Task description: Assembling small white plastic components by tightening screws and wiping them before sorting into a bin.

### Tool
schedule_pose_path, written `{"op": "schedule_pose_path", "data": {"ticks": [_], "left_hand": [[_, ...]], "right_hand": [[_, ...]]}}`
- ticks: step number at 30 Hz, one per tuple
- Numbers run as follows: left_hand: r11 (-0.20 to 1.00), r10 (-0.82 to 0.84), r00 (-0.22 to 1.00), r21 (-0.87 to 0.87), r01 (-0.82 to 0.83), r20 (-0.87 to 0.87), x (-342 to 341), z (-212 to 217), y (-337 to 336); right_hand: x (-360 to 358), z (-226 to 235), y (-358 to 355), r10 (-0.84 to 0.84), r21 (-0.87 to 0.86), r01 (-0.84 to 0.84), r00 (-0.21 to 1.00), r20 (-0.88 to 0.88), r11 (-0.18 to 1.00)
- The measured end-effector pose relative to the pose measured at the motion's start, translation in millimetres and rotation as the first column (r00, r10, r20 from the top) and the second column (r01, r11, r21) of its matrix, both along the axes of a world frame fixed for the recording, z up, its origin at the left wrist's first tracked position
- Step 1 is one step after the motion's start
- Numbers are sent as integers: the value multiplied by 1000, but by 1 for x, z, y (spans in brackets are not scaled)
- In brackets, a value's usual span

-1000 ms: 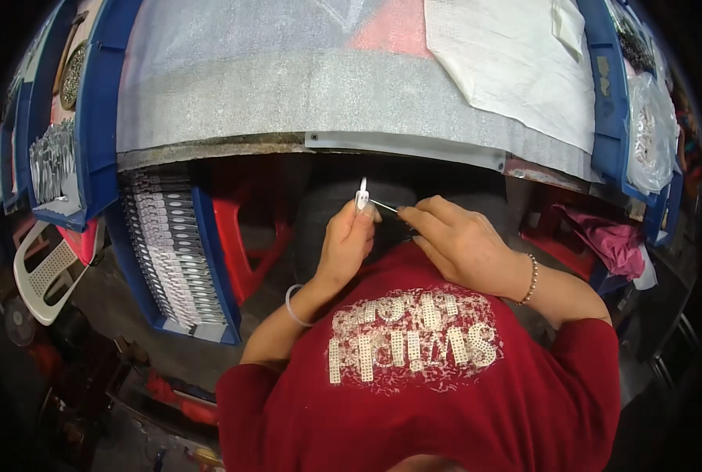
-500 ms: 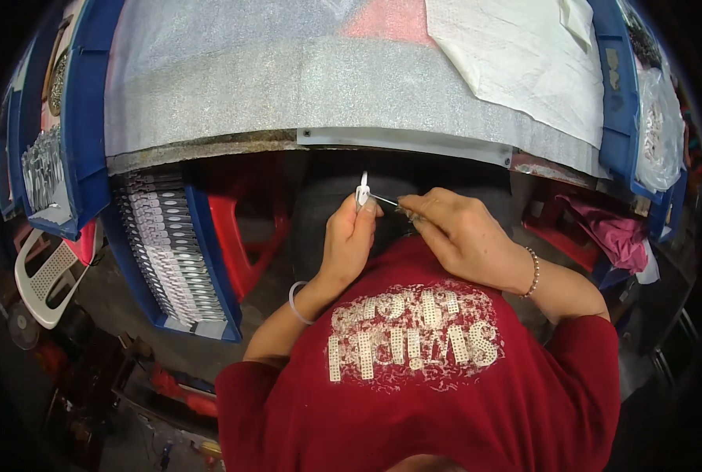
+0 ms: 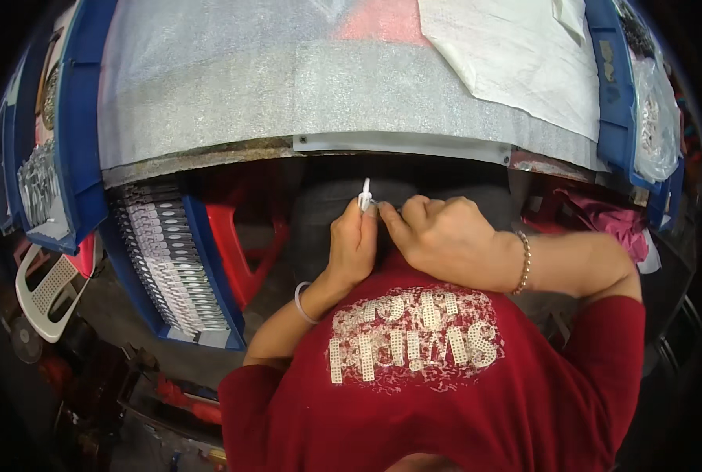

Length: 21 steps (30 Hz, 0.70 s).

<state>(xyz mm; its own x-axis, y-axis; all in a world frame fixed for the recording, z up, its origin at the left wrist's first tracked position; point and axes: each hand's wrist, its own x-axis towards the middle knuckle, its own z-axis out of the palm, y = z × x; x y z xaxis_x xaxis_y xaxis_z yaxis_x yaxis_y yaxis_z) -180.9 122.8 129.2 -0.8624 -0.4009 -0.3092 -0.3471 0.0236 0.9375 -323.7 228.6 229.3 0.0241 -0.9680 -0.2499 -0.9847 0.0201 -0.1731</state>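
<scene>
My left hand is closed, thumb and fingers pinching a small white part with a narrow tip pointing up toward the table edge. Close on its right, my right hand is curled up with its knuckles on top. Between the two hands, a short bit of a thin metal rod-like tool shows at the white part. The right fingers cover the rest of it, so its kind cannot be made out. Both hands are above my lap, just in front of the table.
Left of my lap a blue bin holds rows of black and white pieces. Blue bins with metal pieces flank the table's left side, and another blue bin its right. White cloth covers part of the tabletop. A red stool stands below.
My right hand has moved left against the white part, its wrist turned and elbow pushed outward. More of the thin tool showed before. The left hand has stayed nearly in place.
</scene>
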Motion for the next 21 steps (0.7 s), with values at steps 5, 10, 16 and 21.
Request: {"op": "schedule_pose_path", "data": {"ticks": [5, 10, 16, 21], "left_hand": [[994, 12, 1000, -108, -12, -3, -4, -4, -1], [994, 5, 1000, -107, -3, 18, -3, -2, -1], [999, -4, 1000, 40, 5, -26, -2, -4, -6], [996, 13, 1000, -88, -15, -25, -3, -11, -5]], "right_hand": [[-8, -17, 1, -325, 72, 324, 862, 389, 944], [-16, -8, -3, -465, 260, 385, 712, 527, 885], [-7, -5, -11, -64, 52, 56, 981, 182, 997], [-11, -15, -10, -279, 106, 258, 887, 367, 960]]}}
